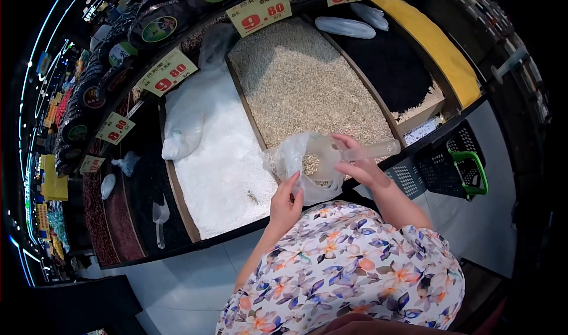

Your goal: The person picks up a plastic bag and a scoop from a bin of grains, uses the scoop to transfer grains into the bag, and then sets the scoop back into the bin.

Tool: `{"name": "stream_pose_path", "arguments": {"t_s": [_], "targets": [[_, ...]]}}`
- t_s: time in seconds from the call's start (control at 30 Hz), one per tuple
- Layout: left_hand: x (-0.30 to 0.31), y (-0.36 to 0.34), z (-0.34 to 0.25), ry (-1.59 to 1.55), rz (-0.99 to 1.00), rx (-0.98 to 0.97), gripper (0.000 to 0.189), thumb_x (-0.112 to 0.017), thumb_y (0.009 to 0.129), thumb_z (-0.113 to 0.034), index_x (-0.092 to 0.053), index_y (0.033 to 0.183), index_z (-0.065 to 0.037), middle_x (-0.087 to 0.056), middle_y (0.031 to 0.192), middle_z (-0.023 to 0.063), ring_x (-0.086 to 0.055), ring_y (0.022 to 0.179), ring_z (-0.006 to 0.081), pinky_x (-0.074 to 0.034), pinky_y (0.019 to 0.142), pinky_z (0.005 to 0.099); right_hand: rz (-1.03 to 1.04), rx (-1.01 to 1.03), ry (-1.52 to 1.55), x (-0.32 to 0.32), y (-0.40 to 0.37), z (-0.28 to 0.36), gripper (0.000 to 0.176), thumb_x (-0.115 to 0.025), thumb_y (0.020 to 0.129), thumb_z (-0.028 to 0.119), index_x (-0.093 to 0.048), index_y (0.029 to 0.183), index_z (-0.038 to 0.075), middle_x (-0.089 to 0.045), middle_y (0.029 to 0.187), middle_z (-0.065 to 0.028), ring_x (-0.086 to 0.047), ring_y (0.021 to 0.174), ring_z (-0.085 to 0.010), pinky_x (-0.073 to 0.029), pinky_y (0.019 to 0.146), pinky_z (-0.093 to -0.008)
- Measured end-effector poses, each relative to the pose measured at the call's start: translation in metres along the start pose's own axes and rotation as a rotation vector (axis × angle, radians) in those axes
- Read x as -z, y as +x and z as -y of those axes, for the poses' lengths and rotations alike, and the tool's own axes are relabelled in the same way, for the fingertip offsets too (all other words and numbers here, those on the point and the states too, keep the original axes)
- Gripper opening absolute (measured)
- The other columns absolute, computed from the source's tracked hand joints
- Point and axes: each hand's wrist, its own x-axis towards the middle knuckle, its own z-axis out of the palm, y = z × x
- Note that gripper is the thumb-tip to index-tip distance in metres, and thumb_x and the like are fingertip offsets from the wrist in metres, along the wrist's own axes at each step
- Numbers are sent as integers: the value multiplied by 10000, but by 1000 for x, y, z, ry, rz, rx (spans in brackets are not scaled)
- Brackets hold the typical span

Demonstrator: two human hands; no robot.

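- Several price cards (pixel 167 72) are propped along the far edge of the display at upper left.
- On black grain (pixel 142 184), a spare scoop (pixel 160 221) is laid, its handle pointed toward the near edge.
- White grain (pixel 216 172) is spread in the next bin; a knotted bag (pixel 184 135) is rested on its left side.
- By the left hand (pixel 287 205), the near side of a clear bag (pixel 288 157) is held, fingers drawn close on the film; the exact pinch is partly hidden. The bag is judged light, limp and slippery, best gripped by the rim so that its mouth is kept wide.
- Behind both hands, tan grain (pixel 302 86) is banked; its wooden dividers and the bin's front rim could be knocked by a low swing.
- At the bag's mouth, a clear scoop (pixel 326 160) is set; whether the grains seen there are in scoop or bag is unclear.
- By the right hand (pixel 368 169), the scoop is grasped at its neck, thumb and fingers closed around it, a sound hold on stiff, smooth plastic; its load could easily be spilled.
- Farther right, yellow grain (pixel 438 51) is banked, and a basket (pixel 438 169) with a green handle is placed below, beyond the forearm.
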Motion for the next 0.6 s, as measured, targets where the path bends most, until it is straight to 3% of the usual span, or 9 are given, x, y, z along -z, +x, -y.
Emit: {"name": "stream_pose_path", "arguments": {"t_s": [0.03,0.1,0.23,0.47,0.6], "targets": [[-1,-1,1,4,1,-9,432,-559,796,-35,-501,1221,-79,-566,892,115,-492,562,159,-423,534,258,-2,7,1,-9,3,0,636,-649,727,235,-391,1270,27,-465,1238,-148,-480,1118,-267,-395,927,-374],[-2,-2,3,7,-6,-19,450,-562,790,-34,-491,1232,-79,-562,876,120,-495,556,167,-425,534,267,33,396,-670,-22,9,-2,625,-682,690,255,-445,1237,65,-457,1248,-148,-469,1126,-302,-379,946,-390],[-4,-2,6,3,-34,-23,463,-570,782,-31,-489,1236,-71,-562,844,125,-498,550,167,-426,532,271,150,415,-773,-32,11,3,642,-711,639,287,-476,1216,132,-451,1250,-150,-450,1136,-331,-378,950,-406],[-5,3,4,38,-15,35,457,-574,781,-31,-496,1230,-57,-582,807,135,-495,540,161,-426,531,271,110,382,-651,8,0,6,640,-701,675,265,-450,1231,70,-453,1248,-168,-445,1138,-343,-373,952,-399],[-5,6,5,43,-1,65,444,-576,789,-39,-500,1226,-55,-584,811,133,-485,538,156,-423,529,268,-39,133,-278,51,-12,3,649,-665,700,194,-395,1265,26,-464,1237,-142,-442,1150,-264,-355,953,-355]]}}
